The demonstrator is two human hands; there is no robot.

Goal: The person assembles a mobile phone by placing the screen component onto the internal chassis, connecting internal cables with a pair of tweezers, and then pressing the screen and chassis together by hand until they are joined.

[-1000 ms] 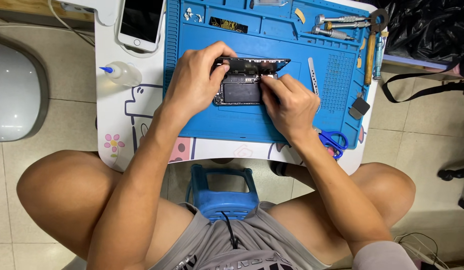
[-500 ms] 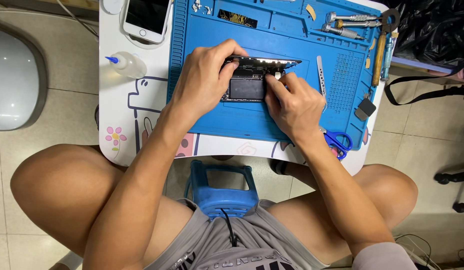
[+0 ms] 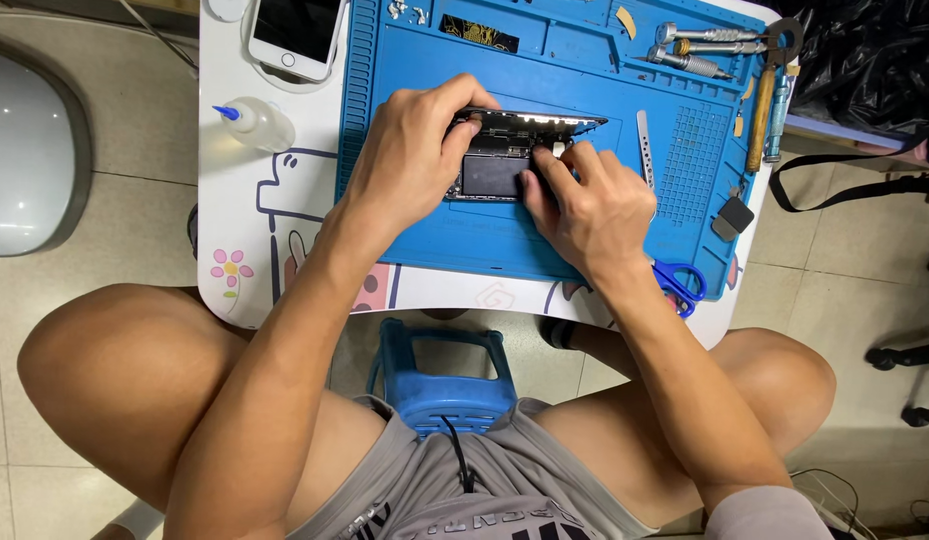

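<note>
Centrally on the blue mat [image 3: 585, 250]: opened phone [image 3: 505, 165]. Left hand [image 3: 410, 160] pinches its far edge. Right hand [image 3: 585, 205] fingertips press inside; grip unclear.

A single head-worn camera looks steeply down from close above the seated person's lap, facing forward over the knees onto the small white worktop [image 3: 235, 200] with its blue rubber mat [image 3: 605, 80].

The blue work mat [image 3: 585, 250] looks matt and rubbery; the screwdrivers [image 3: 695, 48] are shiny metal, the white phone [image 3: 295, 35] glossy glass (catching glare), and the stool [image 3: 450, 375] smooth blue plastic.
</note>
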